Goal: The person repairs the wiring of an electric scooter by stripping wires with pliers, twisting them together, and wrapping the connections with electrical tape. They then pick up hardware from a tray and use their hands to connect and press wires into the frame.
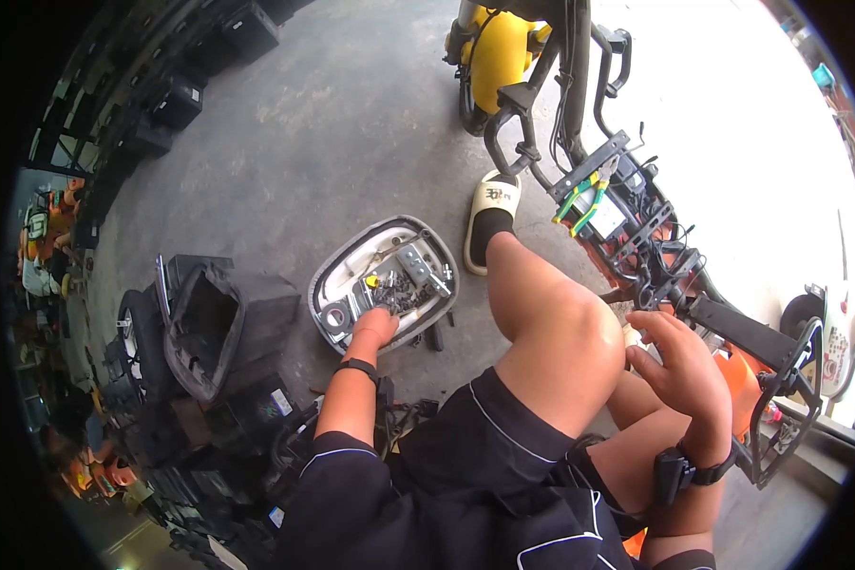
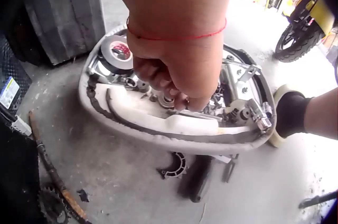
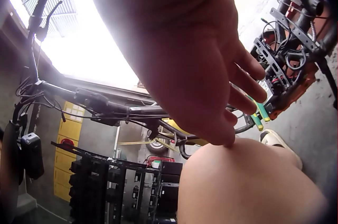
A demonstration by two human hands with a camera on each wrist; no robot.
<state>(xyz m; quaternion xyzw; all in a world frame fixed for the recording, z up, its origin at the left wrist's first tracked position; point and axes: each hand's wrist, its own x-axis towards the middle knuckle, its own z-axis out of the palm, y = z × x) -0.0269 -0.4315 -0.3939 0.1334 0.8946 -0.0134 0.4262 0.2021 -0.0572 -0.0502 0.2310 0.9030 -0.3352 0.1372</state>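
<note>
My left hand [image 1: 374, 329] reaches down into an upturned grey-rimmed tray [image 2: 158, 140] of loose metal hardware. In the left wrist view the fingers [image 2: 168, 88] are curled down among small parts; whether they pinch one is hidden. A roll of black tape [image 2: 116, 53] lies beside that hand, and a metal bracket [image 2: 244, 76] is across the tray. My right hand [image 1: 679, 366] is by the raised knee, fingers loosely bent and holding nothing; in the right wrist view the hand [image 3: 195, 76] has its thumb at the knee.
At the right stands a bare vehicle frame [image 1: 741, 328] with exposed wiring, green-handled pliers [image 1: 589, 201] lying on it. A black bin [image 1: 204, 328] and batteries are at the left. A sandalled foot [image 1: 493, 204] is beside the tray. A dark-handled tool [image 2: 198, 179] lies on the floor.
</note>
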